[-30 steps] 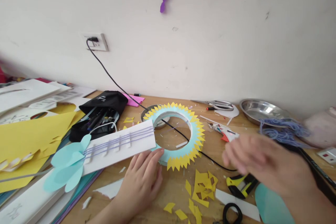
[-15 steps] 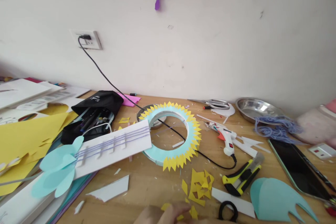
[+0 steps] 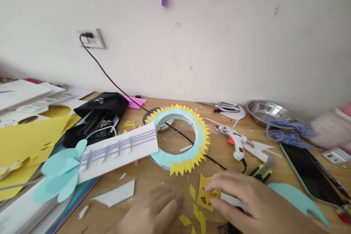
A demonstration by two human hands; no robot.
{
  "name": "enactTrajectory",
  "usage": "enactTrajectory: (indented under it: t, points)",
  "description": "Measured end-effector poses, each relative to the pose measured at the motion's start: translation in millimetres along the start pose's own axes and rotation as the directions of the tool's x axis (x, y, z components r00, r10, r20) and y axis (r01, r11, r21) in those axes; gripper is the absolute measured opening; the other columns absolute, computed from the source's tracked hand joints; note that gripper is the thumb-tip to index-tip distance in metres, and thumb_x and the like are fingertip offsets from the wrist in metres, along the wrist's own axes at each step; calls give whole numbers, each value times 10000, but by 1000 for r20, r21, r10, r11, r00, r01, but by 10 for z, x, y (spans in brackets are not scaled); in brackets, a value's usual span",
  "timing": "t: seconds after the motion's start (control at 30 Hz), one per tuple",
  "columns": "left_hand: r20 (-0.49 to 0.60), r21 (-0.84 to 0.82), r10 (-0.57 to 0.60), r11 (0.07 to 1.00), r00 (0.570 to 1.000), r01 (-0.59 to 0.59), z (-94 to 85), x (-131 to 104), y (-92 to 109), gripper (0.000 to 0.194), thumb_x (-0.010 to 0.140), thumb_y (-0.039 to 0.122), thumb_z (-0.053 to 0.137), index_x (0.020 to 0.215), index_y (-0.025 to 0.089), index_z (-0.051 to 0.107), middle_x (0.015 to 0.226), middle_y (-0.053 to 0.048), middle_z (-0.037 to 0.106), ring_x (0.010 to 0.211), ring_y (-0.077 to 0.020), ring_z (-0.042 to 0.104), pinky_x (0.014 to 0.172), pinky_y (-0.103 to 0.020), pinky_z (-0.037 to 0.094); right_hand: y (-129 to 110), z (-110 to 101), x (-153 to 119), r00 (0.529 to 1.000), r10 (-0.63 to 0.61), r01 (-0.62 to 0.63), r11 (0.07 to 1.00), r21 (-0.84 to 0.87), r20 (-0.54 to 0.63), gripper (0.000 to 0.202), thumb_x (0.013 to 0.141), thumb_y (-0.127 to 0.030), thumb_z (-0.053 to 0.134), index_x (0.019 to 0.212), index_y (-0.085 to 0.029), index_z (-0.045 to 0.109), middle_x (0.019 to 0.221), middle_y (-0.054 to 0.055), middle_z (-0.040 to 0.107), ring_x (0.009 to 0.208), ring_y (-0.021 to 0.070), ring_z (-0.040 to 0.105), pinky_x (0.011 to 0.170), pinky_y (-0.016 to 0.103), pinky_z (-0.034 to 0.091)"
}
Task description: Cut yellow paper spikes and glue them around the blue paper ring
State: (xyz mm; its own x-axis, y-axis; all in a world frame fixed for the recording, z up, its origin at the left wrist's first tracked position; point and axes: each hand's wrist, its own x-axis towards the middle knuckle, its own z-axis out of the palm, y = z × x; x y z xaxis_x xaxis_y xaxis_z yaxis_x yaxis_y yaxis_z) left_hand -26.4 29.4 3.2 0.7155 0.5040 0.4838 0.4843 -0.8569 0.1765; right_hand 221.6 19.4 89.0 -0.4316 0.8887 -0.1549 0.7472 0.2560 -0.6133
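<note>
My right hand [image 3: 244, 199] hovers over or touches the yellow paper scraps [image 3: 203, 186], thumb and fingers apart. Under it lie a white strip and a black-handled thing, both partly covered. My left hand [image 3: 156, 208] is low in the middle above the wood, its fingers smeared by motion. Small yellow pieces [image 3: 185, 220] lie just right of it. Beyond both hands is a light-blue ring [image 3: 161, 160] edged with yellow paper points. A white board strung with purple yarn [image 3: 142, 140] overlaps the ring's left side and has light-blue paper petals [image 3: 59, 164] at its lower end.
A white glue gun [image 3: 238, 146], a yellow-black box cutter [image 3: 260, 172] and a phone [image 3: 309, 175] lie on the right. Scissors [image 3: 226, 106] and a metal dish [image 3: 270, 111] are behind. On the left are a black pencil pouch [image 3: 106, 104] and yellow sheets [image 3: 27, 142].
My right hand has come in from below right, over the scraps and in front of the cutter. My left hand has shifted left, off the small yellow pieces. The view has tilted slightly.
</note>
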Motion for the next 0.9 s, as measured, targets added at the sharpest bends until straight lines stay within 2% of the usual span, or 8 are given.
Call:
enactTrajectory:
  t: [0.13,0.27,0.4,0.5,0.57,0.67,0.77,0.9]
  points:
    - [201,133,90,984,975,-118,-102,59,-209,566,1058,149,104,720,220,552,594,19,614,477,-159,581,457,-272,416,55,97,90,981,183,-145,907,-395,60,218,912,-180,523,891,-208,739,941,76,751,905,281,708,801,394,528]
    - [251,115,132,980,959,-165,-129,71,-266,509,1001,71,149,813,215,599,675,0,643,541,-179,591,493,-297,431,30,298,191,943,276,-153,856,-493,187,139,859,-185,634,942,-210,743,954,81,761,884,311,733,734,372,528]
    - [201,64,196,975,960,-213,-125,50,-258,291,905,73,384,904,224,633,913,-40,745,693,-184,654,632,-306,512,-64,454,246,938,257,-114,864,-491,233,246,813,-204,715,1058,-222,712,1006,72,765,923,316,738,717,344,516]
    - [116,9,221,975,968,-223,-127,34,-262,289,836,63,410,897,225,642,1117,-37,759,926,-206,699,858,-353,521,-73,556,287,935,258,-115,870,-480,244,291,814,-205,713,1103,-227,684,994,64,772,888,305,749,643,313,486]
    - [93,-22,230,973,969,-228,-125,31,-263,285,836,77,413,918,223,643,1119,-37,763,978,-213,701,908,-360,506,-33,617,321,950,250,-130,862,-490,188,272,844,-164,658,1107,-230,675,986,68,775,874,295,754,593,295,446]
    - [71,-54,281,959,957,-277,-113,33,-262,252,868,102,462,1026,195,635,880,-54,769,761,-201,711,733,-334,539,56,682,366,965,235,-155,871,-466,119,220,862,-120,595,1030,-227,687,930,72,780,826,278,758,538,281,367]
    - [-12,-65,373,925,928,-373,-113,34,-259,255,938,144,408,1077,111,620,624,-30,694,467,-179,585,438,-315,445,120,707,383,967,232,-168,894,-414,109,169,868,-139,582,964,-221,694,880,70,779,786,266,753,512,279,307]
    - [-171,-11,448,890,878,-456,-175,17,-240,282,978,198,389,1028,119,655,787,-75,778,499,-164,642,392,-301,456,142,710,381,967,227,-165,903,-397,114,147,887,-174,578,937,-228,706,891,55,782,815,245,744,522,272,277]
